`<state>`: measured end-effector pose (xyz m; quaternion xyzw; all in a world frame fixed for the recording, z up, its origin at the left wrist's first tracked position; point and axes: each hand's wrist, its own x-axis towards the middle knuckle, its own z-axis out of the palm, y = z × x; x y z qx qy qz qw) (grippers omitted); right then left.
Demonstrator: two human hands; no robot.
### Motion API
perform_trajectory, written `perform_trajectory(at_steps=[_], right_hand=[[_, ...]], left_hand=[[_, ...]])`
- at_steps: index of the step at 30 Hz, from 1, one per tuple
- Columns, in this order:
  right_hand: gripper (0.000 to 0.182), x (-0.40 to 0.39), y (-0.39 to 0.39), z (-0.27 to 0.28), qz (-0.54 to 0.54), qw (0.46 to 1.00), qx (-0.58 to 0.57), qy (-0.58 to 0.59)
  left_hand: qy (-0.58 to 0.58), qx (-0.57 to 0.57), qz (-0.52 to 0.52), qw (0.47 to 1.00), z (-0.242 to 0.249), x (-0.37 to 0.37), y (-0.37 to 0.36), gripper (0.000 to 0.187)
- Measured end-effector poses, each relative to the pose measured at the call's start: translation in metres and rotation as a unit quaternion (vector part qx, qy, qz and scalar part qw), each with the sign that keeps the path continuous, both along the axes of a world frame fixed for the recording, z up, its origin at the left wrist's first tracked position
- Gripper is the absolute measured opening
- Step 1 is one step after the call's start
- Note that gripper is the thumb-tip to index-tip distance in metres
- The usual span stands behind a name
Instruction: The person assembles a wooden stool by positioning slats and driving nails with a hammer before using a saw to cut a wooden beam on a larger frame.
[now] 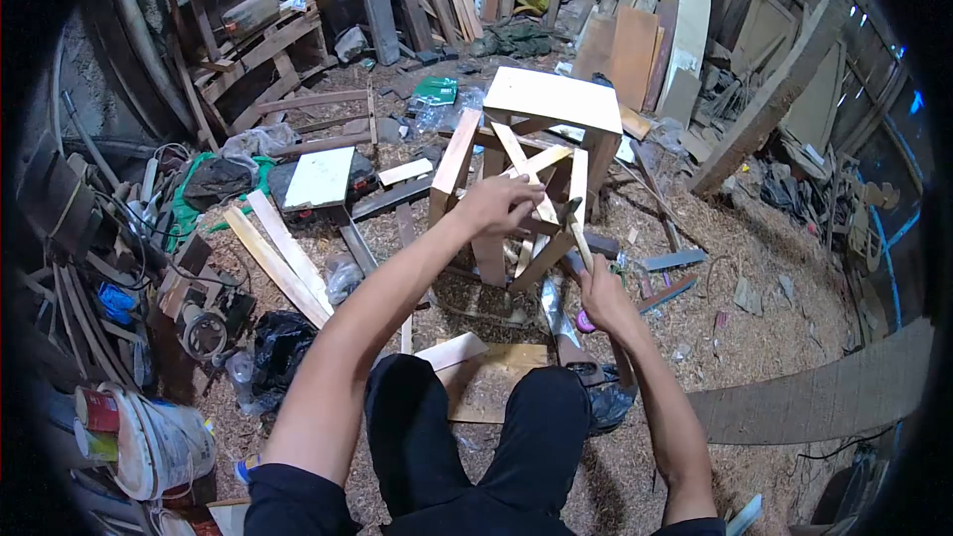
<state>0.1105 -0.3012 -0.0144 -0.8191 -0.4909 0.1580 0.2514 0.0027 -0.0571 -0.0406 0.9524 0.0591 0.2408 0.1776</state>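
A wooden stool frame (pixel 546 256) stands before my knees, with crossed wooden slats (pixel 519 154) set between its legs. Over the crossed slats, my left hand (pixel 496 206) is closed, thumb and fingers bent together; what they pinch is too small to make out. My right hand (pixel 604 296) grips a hammer (pixel 583 238) by its wooden handle, the dark head up by the frame's right side. Behind the frame is a piece with a white rectangular top (pixel 552 97). Between the frame and my right knee lies a handsaw (pixel 564 328).
Sawdust and wood offcuts cover the ground. Long boards (pixel 283 253) and a white panel (pixel 320 179) lie at left. A white bucket (pixel 164 447) stands lower left. A slanted post (pixel 769 99) rises at right, and a wide plank (pixel 824 397) extends from the right edge.
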Motion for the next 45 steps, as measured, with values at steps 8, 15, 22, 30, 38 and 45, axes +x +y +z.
perform_trajectory(at_steps=[8,15,22,30,38,45], right_hand=[[0.025,-0.003,-0.006,-0.007,0.008,0.999,0.042,-0.031],[0.024,-0.005,-0.008,-0.009,-0.026,0.999,0.011,0.026],[0.026,-0.009,-0.005,-0.006,-0.046,0.998,-0.016,0.048],[0.026,-0.021,-0.002,0.029,-0.089,0.994,0.039,0.042],[0.020,-0.017,0.003,0.021,-0.038,0.999,0.035,-0.011],[0.019,-0.011,-0.001,-0.003,-0.033,0.998,0.049,-0.005]], left_hand=[[0.051,0.021,0.184,0.981,-0.001,0.033,0.011,0.078],[0.233,-0.257,0.270,0.898,0.031,0.028,0.011,0.099],[0.226,-0.227,0.308,0.896,0.026,0.026,0.009,0.077],[0.179,-0.181,0.344,0.904,0.021,0.030,0.007,0.086],[0.185,-0.183,0.320,0.911,0.024,0.028,0.006,0.082],[-0.015,-0.053,0.274,0.960,0.002,0.027,0.004,0.105]])
